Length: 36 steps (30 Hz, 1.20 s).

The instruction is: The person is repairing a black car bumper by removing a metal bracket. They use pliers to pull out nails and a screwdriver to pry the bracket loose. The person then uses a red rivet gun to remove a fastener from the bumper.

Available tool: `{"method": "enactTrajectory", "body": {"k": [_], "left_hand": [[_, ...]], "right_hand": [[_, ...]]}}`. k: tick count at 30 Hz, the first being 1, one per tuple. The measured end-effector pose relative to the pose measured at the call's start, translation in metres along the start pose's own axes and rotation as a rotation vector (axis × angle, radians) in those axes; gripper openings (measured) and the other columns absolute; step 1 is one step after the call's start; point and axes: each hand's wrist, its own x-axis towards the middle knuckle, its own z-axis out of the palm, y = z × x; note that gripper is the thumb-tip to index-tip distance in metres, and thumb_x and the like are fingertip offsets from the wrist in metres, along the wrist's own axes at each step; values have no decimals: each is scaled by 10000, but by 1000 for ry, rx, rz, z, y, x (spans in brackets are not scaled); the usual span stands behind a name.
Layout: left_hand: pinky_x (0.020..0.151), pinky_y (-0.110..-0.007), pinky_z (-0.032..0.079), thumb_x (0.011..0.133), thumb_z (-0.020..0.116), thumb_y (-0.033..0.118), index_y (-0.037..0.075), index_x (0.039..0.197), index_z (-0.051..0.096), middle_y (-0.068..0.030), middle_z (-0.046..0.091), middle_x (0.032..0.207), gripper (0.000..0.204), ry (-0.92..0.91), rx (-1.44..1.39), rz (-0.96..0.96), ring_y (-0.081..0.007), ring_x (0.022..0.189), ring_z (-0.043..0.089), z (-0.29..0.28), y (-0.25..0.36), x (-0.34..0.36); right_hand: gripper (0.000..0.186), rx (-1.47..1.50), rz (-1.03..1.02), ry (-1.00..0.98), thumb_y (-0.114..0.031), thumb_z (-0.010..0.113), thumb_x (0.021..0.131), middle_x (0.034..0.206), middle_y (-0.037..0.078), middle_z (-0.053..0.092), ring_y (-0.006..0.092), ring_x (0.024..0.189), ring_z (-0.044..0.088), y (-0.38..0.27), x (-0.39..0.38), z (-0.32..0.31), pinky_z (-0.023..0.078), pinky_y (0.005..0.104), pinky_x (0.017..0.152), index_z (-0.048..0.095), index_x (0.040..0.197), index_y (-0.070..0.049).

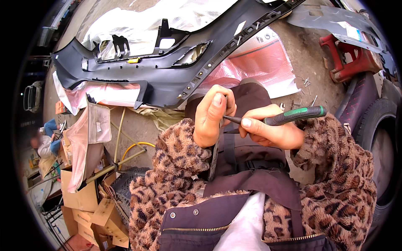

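My left hand (211, 115) is closed in front of my lap, thumb upward. A thin, small piece shows at its fingers, too little of it to name. My right hand (272, 129) grips a pointed hand tool with a black-and-green handle (295, 116). The tool's dark tapered tip (233, 119) reaches the fingers of my left hand. Its middle is hidden by my right fingers. Beyond my knees lies a large black car bumper (155, 69), with holes, brackets and a small yellow piece on it.
Under the bumper are white and pink wrapping sheets (268, 62). Screws (307, 81) lie on the floor at the right. A red stand (349, 58) and a tyre (379, 121) are farther right. At the left are a folding chair frame (119, 134) and cardboard boxes (79, 192). A person (48, 142) is at the far left.
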Motion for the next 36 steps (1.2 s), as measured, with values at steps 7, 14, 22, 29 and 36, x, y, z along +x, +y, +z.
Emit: {"method": "enactTrajectory", "body": {"k": [7,14,22,29,36], "left_hand": [[480,-228,305,1082,392,407,46,958,515,-23,454,757,401,105,182,-129,-77,565,376,7,-13,0],[522,-249,349,1095,390,384,57,860,517,20,460,718,422,240,504,-66,-64,586,407,2,-19,8],[439,-269,257,1078,324,475,88,866,438,-17,356,669,456,189,-6,-60,-104,449,301,-36,4,16],[419,-294,249,1076,276,488,111,866,435,-19,338,652,460,131,-305,7,-123,415,286,-65,24,32],[420,-293,247,1076,289,488,110,873,438,-16,339,654,454,120,-376,16,-125,411,288,-58,27,40]], "right_hand": [[199,-1584,-447,86,-199,646,879,617,99,551,275,545,615,-56,-4,-11,429,414,482,593,753,-54],[199,-2540,-490,38,-206,593,812,617,33,510,164,517,544,-57,4,29,389,331,451,617,816,-9],[326,-54,156,160,-322,585,1021,581,-26,459,50,480,399,-60,10,-20,279,233,432,657,937,-15],[213,-515,-280,406,-182,662,978,665,65,580,131,577,528,-8,3,-7,439,296,557,663,980,31],[170,-672,-400,294,-123,698,911,780,187,649,360,694,657,7,11,6,506,398,614,655,991,21]]}}
